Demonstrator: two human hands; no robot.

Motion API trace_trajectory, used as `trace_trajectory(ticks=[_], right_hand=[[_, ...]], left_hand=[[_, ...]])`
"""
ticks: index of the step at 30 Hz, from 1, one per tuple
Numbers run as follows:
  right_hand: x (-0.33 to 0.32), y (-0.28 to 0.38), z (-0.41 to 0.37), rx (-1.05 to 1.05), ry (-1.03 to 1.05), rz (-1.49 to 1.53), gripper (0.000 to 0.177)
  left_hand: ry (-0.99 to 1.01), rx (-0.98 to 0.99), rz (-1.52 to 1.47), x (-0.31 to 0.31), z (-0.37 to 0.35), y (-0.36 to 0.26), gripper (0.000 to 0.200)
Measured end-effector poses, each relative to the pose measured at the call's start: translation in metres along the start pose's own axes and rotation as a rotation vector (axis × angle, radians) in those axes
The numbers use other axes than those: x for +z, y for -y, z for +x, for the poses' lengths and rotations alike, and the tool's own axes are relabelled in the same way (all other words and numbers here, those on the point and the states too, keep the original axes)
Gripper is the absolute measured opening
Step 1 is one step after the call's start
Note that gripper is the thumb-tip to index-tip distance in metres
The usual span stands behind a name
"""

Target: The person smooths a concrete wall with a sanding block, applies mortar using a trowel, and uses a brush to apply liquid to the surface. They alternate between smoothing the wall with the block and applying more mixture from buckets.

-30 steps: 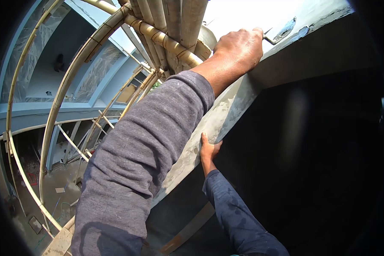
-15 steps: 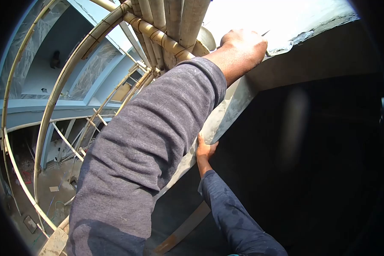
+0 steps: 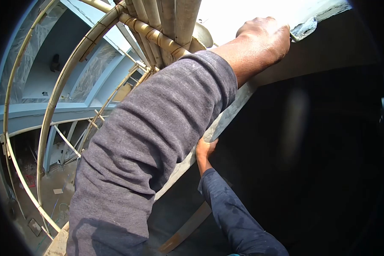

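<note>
My left hand [image 3: 266, 40], in a grey sleeve, is raised at the top and closed in a fist on a flat-bladed tool that looks like a trowel [image 3: 305, 30]. The fist hides most of the tool. Its blade lies by the ragged edge of a bright, sunlit plastered surface [image 3: 286, 10]. Lower down, my right hand [image 3: 205, 149], in a dark blue sleeve, grips the edge of a long pale concrete ledge [image 3: 224, 124]. My left arm covers part of that ledge.
Bamboo poles [image 3: 181, 23] are bundled at the top, with curved bamboo scaffolding [image 3: 51, 102] on the left. Far below lies a littered ground floor [image 3: 57, 205]. A building with marbled panels [image 3: 89, 77] stands beyond. Deep shadow [image 3: 320, 170] fills the right side.
My left hand has moved right and slightly up along the ragged edge, and more of the blade shows. My right hand stays on the ledge. The view has shifted slightly.
</note>
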State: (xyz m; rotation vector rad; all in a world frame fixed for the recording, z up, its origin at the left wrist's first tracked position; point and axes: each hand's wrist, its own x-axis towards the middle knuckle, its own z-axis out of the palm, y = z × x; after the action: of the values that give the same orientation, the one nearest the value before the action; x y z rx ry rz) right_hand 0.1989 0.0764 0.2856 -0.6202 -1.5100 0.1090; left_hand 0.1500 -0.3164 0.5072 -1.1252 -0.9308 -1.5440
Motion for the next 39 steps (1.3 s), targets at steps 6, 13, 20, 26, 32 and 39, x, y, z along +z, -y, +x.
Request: trace_trajectory(ticks=[6, 13, 20, 26, 32, 39], right_hand=[[-0.002, 0.007, -0.003, 0.012, -0.019, 0.046, 0.097], [0.004, -0.005, 0.000, -0.142, -0.073, 0.054, 0.089], [0.004, -0.008, -0.001, -0.039, -0.025, 0.056, 0.100], [-0.003, 0.012, -0.007, 0.006, -0.036, 0.022, 0.099], [-0.002, 0.004, -0.004, -0.062, -0.029, 0.028, 0.098], [-0.004, 0.007, -0.007, -0.043, -0.038, 0.026, 0.093]], left_hand=[[0.184, -0.086, 0.093, 0.021, -0.041, 0.044, 0.028], [0.108, -0.112, 0.131, -0.010, 0.003, 0.020, 0.032], [0.063, -0.054, 0.118, -0.034, 0.014, -0.024, 0.032], [0.125, -0.132, 0.143, 0.015, -0.009, 0.009, 0.029], [0.264, -0.201, 0.189, 0.010, -0.018, 0.046, 0.031], [0.058, -0.038, 0.154, -0.029, 0.006, 0.010, 0.032]])
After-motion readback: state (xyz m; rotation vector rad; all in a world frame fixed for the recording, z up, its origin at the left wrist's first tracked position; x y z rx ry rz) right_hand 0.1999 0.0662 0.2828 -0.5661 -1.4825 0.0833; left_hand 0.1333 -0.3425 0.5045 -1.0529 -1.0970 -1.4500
